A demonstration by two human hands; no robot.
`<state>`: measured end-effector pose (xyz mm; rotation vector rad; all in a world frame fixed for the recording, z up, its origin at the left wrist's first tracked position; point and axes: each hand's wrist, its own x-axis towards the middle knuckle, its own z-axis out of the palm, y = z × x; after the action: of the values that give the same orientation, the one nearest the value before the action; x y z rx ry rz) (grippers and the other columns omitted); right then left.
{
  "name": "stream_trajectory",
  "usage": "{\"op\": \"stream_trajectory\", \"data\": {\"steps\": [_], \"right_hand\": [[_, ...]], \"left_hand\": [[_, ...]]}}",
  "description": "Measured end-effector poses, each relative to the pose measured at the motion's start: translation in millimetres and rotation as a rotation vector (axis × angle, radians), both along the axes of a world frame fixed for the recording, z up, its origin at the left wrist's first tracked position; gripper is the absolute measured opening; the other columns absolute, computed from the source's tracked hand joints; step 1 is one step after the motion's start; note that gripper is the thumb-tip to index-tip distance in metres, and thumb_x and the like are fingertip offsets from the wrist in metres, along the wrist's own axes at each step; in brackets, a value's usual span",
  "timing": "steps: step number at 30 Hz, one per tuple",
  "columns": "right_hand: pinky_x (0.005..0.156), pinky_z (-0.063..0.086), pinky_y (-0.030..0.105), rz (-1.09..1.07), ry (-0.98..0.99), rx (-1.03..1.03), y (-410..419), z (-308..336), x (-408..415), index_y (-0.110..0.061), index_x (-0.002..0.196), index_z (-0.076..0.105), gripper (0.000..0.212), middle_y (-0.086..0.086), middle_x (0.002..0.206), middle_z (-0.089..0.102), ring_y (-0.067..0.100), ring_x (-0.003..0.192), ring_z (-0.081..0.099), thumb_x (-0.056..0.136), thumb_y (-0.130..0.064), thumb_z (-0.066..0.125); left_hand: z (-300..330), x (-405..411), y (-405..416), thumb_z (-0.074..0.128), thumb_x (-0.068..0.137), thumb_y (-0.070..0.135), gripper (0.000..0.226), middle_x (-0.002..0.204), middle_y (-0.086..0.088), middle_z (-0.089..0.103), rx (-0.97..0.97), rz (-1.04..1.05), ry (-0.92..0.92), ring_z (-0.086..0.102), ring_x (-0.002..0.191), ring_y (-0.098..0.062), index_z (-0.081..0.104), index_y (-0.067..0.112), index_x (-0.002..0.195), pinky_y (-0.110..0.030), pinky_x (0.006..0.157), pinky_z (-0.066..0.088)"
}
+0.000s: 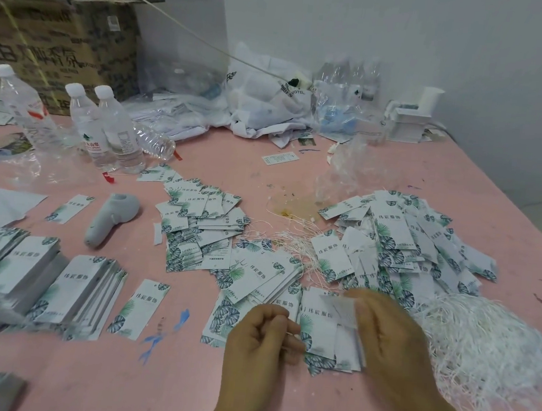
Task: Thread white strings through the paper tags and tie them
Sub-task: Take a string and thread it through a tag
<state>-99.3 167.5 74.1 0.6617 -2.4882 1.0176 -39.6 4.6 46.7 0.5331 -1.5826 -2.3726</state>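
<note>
L hand (262, 332) pinches a thin white string (291, 335) w/ curled fingers; R hand (389, 340), blurred, grips a paper tag (340, 309) just beside it, both above loose tags (256, 279) on the pink table (181, 387). String bundle (486, 348) lies R of the hands; tag heap (404, 236) behind. Stacked tags (69, 289), grey handheld device (111, 217), water bottles (106, 125) sit L; cardboard box (57, 45) and plastic bags (265, 100) line the far edge.

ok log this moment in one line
left hand: pinching white string | right hand: holding paper tag, blurred | loose strings: heaped at right | step: threading
</note>
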Motion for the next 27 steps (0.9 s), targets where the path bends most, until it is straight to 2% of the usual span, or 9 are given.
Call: {"op": "stream_trajectory", "data": {"steps": [2, 4, 7, 12, 15, 17, 20, 23, 27], "right_hand": [[0.058, 0.044, 0.008, -0.064, -0.010, -0.239, -1.4, 1.1, 3.1, -0.020, 0.093, 0.066, 0.037, -0.010, 0.079, 0.065, 0.004, 0.076, 0.059, 0.102, -0.037, 0.034], [0.044, 0.043, 0.019, -0.098, -0.183, -0.471, -8.9, -1.1, 7.4, -0.026, 0.083, 0.060, 0.037, -0.004, 0.070, 0.062, 0.006, 0.062, 0.058, 0.104, -0.043, 0.034], [0.042, 0.041, 0.023, -0.046, -0.409, -0.675, -21.5, -7.2, 14.5, -0.027, 0.086, 0.064, 0.034, 0.003, 0.065, 0.062, 0.008, 0.054, 0.055, 0.099, -0.045, 0.039], [0.073, 0.052, 0.018, 0.135, -0.006, -0.309, -28.5, -16.0, 21.8, -0.025, 0.105, 0.065, 0.025, -0.013, 0.098, 0.065, 0.003, 0.091, 0.064, 0.100, -0.032, 0.041], [0.075, 0.053, 0.032, 0.232, 0.189, -0.077, -34.9, -21.0, 21.3, -0.011, 0.107, 0.073, 0.032, -0.002, 0.102, 0.068, 0.016, 0.091, 0.064, 0.100, -0.028, 0.046], [0.075, 0.051, 0.035, 0.276, 0.239, 0.007, -40.0, -21.8, 21.7, -0.010, 0.106, 0.075, 0.031, 0.001, 0.098, 0.068, 0.017, 0.091, 0.062, 0.097, -0.030, 0.052], [0.087, 0.045, 0.030, 0.361, 0.128, -0.060, -42.3, -16.6, 22.5, -0.012, 0.104, 0.074, 0.040, -0.002, 0.103, 0.064, 0.013, 0.106, 0.057, 0.099, -0.040, 0.045], [0.093, 0.038, 0.016, 0.222, -0.074, -0.165, -46.9, -5.9, 14.4, -0.020, 0.108, 0.070, 0.032, -0.015, 0.110, 0.060, 0.008, 0.110, 0.054, 0.099, -0.038, 0.044], [0.080, 0.044, 0.009, 0.155, -0.411, -0.136, -69.9, 8.6, -16.9, -0.036, 0.122, 0.059, 0.027, -0.018, 0.121, 0.060, -0.004, 0.106, 0.057, 0.097, -0.025, 0.055]], "left_hand": [[5.6, -1.3, 0.2, 0.061, 0.089, 0.016, 0.017, 0.083, -0.028, 0.071, 0.139, -0.105, -0.023, 0.068, 0.061, -0.026, 0.072, 0.003, 0.087, -0.026, 0.047, 0.052], [2.3, -2.0, -0.3, 0.061, 0.084, 0.027, 0.037, 0.095, -0.030, 0.072, 0.211, -0.216, -0.078, 0.073, 0.077, -0.032, 0.068, -0.004, 0.102, -0.029, 0.058, 0.058], [2.9, -0.4, 3.9, 0.069, 0.088, 0.029, 0.035, 0.111, -0.026, 0.071, 0.226, -0.370, -0.038, 0.070, 0.103, -0.036, 0.071, 0.004, 0.112, -0.031, 0.079, 0.058], [6.5, 0.0, 3.9, 0.073, 0.085, 0.029, 0.053, 0.122, -0.036, 0.061, 0.523, -0.349, -0.011, 0.064, 0.112, -0.043, 0.055, -0.009, 0.118, -0.044, 0.091, 0.056], [8.8, -2.0, -3.9, 0.067, 0.091, 0.021, 0.038, 0.118, -0.036, 0.061, 0.778, -0.297, -0.037, 0.069, 0.099, -0.039, 0.052, -0.004, 0.114, -0.044, 0.078, 0.061], [9.0, -1.9, -10.8, 0.063, 0.085, 0.024, 0.053, 0.114, -0.033, 0.062, 0.905, -0.334, -0.065, 0.070, 0.093, -0.039, 0.053, -0.012, 0.123, -0.044, 0.069, 0.061], [13.4, -1.9, -14.7, 0.081, 0.067, 0.008, 0.061, 0.107, -0.026, 0.064, 1.031, -0.371, -0.045, 0.069, 0.088, -0.038, 0.058, -0.010, 0.121, -0.048, 0.075, 0.060], [11.0, -6.2, -11.3, 0.059, 0.072, 0.008, 0.042, 0.099, -0.024, 0.066, 1.021, -0.339, -0.058, 0.068, 0.080, -0.035, 0.061, -0.006, 0.111, -0.044, 0.074, 0.057], [-2.6, -6.5, -7.3, 0.039, 0.072, 0.002, 0.040, 0.086, -0.027, 0.065, 0.872, -0.389, -0.210, 0.062, 0.063, -0.034, 0.074, -0.010, 0.086, -0.038, 0.062, 0.049]]}}
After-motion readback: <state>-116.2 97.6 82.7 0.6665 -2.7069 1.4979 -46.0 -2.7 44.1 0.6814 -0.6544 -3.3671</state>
